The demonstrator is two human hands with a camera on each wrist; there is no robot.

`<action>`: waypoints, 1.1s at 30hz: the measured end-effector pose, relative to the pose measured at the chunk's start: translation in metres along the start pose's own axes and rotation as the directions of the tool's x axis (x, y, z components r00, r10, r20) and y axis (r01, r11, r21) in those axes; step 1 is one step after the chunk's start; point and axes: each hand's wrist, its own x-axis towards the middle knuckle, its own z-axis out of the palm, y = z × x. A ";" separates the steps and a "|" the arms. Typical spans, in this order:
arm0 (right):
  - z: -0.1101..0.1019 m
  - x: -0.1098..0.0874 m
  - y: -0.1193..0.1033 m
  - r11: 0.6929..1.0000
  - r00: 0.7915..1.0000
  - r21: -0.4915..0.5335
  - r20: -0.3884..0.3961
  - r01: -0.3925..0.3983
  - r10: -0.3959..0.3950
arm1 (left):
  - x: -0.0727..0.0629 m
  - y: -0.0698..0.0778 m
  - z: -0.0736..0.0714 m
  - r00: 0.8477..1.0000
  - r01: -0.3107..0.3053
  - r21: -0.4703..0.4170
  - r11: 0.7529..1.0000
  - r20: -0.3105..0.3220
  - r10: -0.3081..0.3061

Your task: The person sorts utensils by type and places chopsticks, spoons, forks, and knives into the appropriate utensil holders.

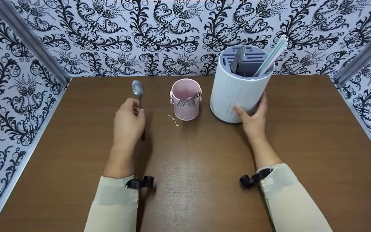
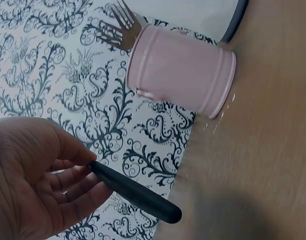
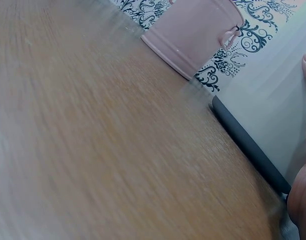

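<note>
My left hand (image 1: 128, 123) pinches a spoon (image 1: 137, 88) above the left part of the table, bowl pointing away. In the left wrist view its black handle (image 2: 138, 194) sticks out past the fingertips. My right hand (image 1: 255, 121) grips the lower right side of a white utensil holder (image 1: 237, 91), thumb across the front. Spoons (image 1: 240, 55) and several pale straw-like sticks (image 1: 272, 56) stand in the holder's slotted grey top. Between the hands is a small pink bucket (image 1: 187, 113) with forks (image 1: 185, 102) leaning at its rim.
A brown wooden table (image 1: 185, 180) lies under everything. Small pale flecks (image 1: 176, 124) are scattered on it by the bucket. Black-and-white patterned panels (image 1: 179, 38) enclose the back and sides.
</note>
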 end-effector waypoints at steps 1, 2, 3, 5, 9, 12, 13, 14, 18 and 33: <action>0.000 0.000 0.001 1.000 1.000 -0.002 0.000 -0.002 0.002 | -0.001 0.002 0.001 1.000 -0.007 -0.003 1.000 -0.008 0.007; 0.000 0.002 0.004 1.000 1.000 -0.003 -0.001 -0.003 0.003 | -0.001 0.003 0.002 1.000 -0.014 -0.007 1.000 -0.019 0.014; -0.001 0.004 0.009 1.000 1.000 -0.007 -0.002 -0.003 0.003 | -0.002 0.004 0.004 0.999 -0.023 -0.012 1.000 -0.032 0.023; -0.002 0.008 0.019 1.000 1.000 -0.010 -0.005 0.001 -0.001 | -0.003 0.008 0.007 0.997 -0.044 -0.025 0.999 -0.060 0.043; -0.004 0.015 0.036 1.000 1.000 -0.023 -0.012 0.017 -0.018 | -0.006 0.014 0.011 0.992 -0.082 -0.051 0.995 -0.103 0.077; -0.005 0.017 0.040 1.000 1.000 -0.018 -0.014 0.024 -0.024 | -0.008 0.021 0.012 0.989 -0.103 -0.075 0.992 -0.118 0.094; -0.005 0.017 0.040 1.000 1.000 -0.017 -0.014 0.023 -0.023 | -0.009 0.023 0.012 0.988 -0.110 -0.084 0.990 -0.120 0.100; -0.004 0.017 0.041 1.000 1.000 -0.015 -0.016 0.024 -0.024 | -0.011 0.026 0.013 0.987 -0.117 -0.094 0.989 -0.122 0.105; -0.004 0.016 0.040 1.000 1.000 -0.010 -0.016 0.024 -0.024 | -0.016 0.036 0.017 0.984 -0.148 -0.124 0.981 -0.120 0.133; -0.004 0.016 0.038 0.999 1.000 -0.038 -0.013 0.024 -0.024 | -0.030 0.077 0.029 0.948 -0.308 -0.316 0.897 -0.178 0.263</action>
